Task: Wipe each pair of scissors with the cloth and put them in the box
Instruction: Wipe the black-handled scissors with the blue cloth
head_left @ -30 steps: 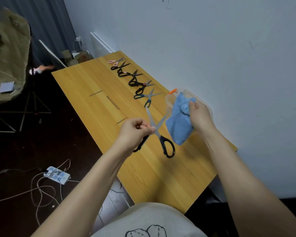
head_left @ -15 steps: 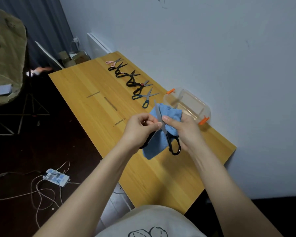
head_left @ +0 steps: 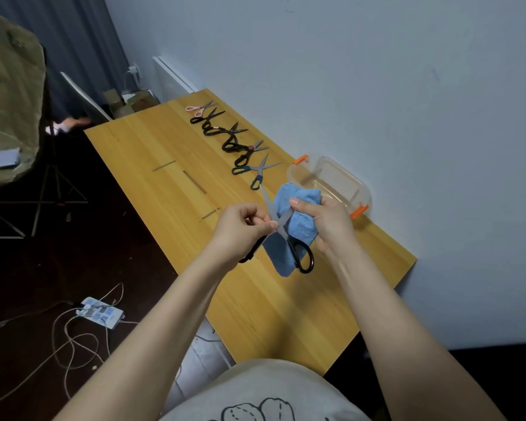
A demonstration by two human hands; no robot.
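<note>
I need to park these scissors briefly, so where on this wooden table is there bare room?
Bare on the yellow wooden table: the broad strip between the grey tape marks and its left edge, and the near end this side of the blue cloth. Crowded: the wall side, where the row of scissors runs up to the clear plastic box.

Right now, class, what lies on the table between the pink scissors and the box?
Head view: more scissors in a row, black-handled pairs after the pink scissors, then a blue-handled pair nearest the box.
</note>
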